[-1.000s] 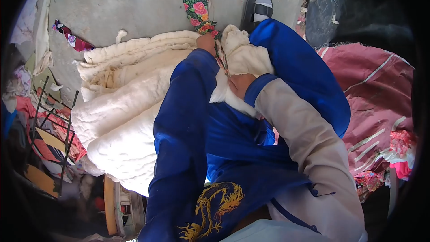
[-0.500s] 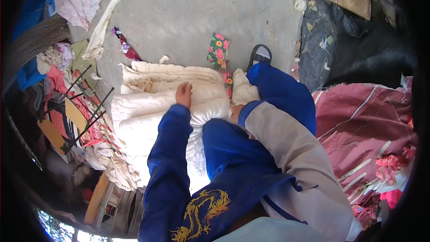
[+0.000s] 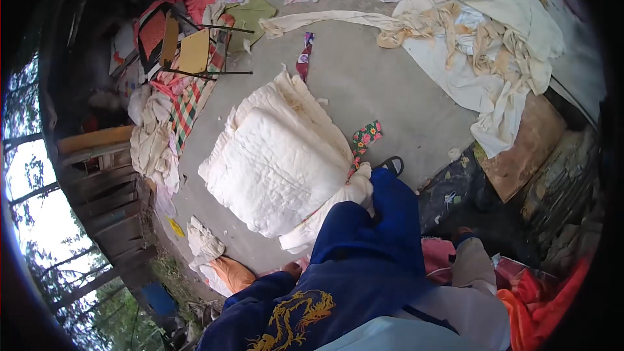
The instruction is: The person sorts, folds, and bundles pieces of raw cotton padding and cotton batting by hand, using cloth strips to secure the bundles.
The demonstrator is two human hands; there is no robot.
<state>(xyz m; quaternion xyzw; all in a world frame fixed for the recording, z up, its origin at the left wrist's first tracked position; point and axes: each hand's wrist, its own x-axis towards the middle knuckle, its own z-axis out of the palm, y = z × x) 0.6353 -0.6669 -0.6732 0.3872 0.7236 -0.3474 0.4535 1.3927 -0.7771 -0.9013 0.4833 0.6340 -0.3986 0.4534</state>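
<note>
A thick, cream-white padded quilt lies folded into a rough square on the concrete floor before me. Between it and my blue trouser leg is a rolled white cloth bundle, with a floral strip sticking out from its far end. My left hand is low beside my left thigh, off the quilt, its fingers mostly hidden. Out to my right, my right hand is near a dark plastic sheet and red cloth; its fingers are too small and dark to make out.
Cream cloths are heaped at the far right, beside a brown board. A thin-legged metal frame with yellow panels stands on the left among fabrics. Black plastic sheeting and orange-red cloth lie to my right.
My hands have left the quilt and moved apart to either side of my body. The view has turned and shows more of the surroundings. The quilt's near part now lies flatter.
</note>
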